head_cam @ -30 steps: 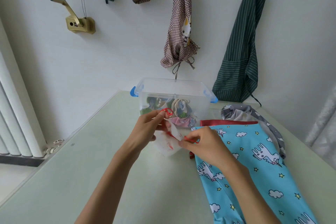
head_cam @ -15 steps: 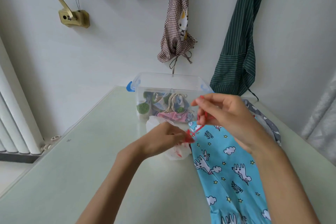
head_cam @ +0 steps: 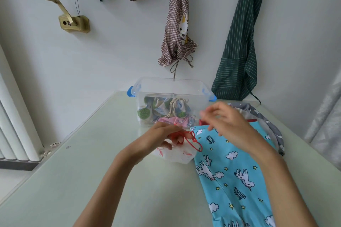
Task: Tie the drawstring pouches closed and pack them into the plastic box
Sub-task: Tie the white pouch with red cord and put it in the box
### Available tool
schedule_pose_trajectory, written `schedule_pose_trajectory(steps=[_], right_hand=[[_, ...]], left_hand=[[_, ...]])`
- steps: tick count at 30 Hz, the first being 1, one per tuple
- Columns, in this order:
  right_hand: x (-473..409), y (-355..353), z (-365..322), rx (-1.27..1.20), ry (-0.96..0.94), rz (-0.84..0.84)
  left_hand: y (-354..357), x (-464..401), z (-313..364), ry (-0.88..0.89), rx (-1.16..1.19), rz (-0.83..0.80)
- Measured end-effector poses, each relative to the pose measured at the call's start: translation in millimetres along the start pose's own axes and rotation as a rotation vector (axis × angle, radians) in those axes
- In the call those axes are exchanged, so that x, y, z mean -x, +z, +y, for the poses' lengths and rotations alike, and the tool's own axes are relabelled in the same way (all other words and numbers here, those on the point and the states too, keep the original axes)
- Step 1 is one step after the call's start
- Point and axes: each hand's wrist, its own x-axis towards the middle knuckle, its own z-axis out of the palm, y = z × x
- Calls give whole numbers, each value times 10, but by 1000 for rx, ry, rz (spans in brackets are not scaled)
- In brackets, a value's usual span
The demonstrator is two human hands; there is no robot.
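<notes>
The left hand (head_cam: 162,137) grips the gathered neck of a small white pouch (head_cam: 178,154) with red markings, its fingers curled round the bunched fabric and the red drawstring (head_cam: 191,139). The pouch rests on the pale green counter (head_cam: 73,180), just in front of the plastic box (head_cam: 171,86). A loop of the drawstring trails out to the right of the left hand and lies on the edge of a blue unicorn-print cloth (head_cam: 234,177).

The right hand (head_cam: 227,121) is raised above that cloth, apart from the drawstring, its fingers spread and loosely bent (they are blurred, but nothing shows between them).

The plastic box is clear with blue latches, has no lid on it, and stands near the far edge of the counter. Several printed pouches (head_cam: 166,112) with pale cords already lie inside. A grey patterned cloth (head_cam: 265,121) lies behind the blue one at the right, with a strip of red fabric showing between them.

On the white wall behind hang a brown checked apron (head_cam: 178,38), a green striped apron (head_cam: 239,51), two small folded bundles and a brass crank fitting (head_cam: 73,23). A white radiator (head_cam: 16,131) stands at the left.
</notes>
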Motion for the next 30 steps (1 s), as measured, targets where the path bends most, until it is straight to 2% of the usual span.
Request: schedule_pose_trajectory(steps=[2, 3, 5, 11, 14, 17, 20, 23, 27, 29, 30], right_hand=[[32, 41, -4, 58, -10, -299], [36, 93, 6, 117, -32, -360], [19, 198, 33, 152, -69, -313], [-14, 143, 52, 24, -64, -61], [-7, 52, 34, -56, -58, 10], [-6, 39, 29, -19, -75, 80], [18, 21, -20, -2, -103, 44], [75, -19, -92, -4, -92, -132], [179, -26, -226, 125, -88, -318], [196, -22, -238, 193, -92, -296], [179, -8, -211, 220, -109, -228]], left_hand=[[-40, 12, -12, -1, 50, -4], [-47, 13, -18, -1, 59, -9], [-41, 13, -23, -6, 57, -18], [-91, 54, -17, 0, 109, 15], [-137, 75, -36, -2, 88, 8], [-136, 76, -31, -33, 91, 17], [-135, 72, -25, -62, 218, 83], [-157, 84, -12, -59, 320, 172], [-150, 90, -1, -49, 320, 218], [-157, 90, -18, -39, 292, 228], [-168, 88, -28, -29, 275, 231]])
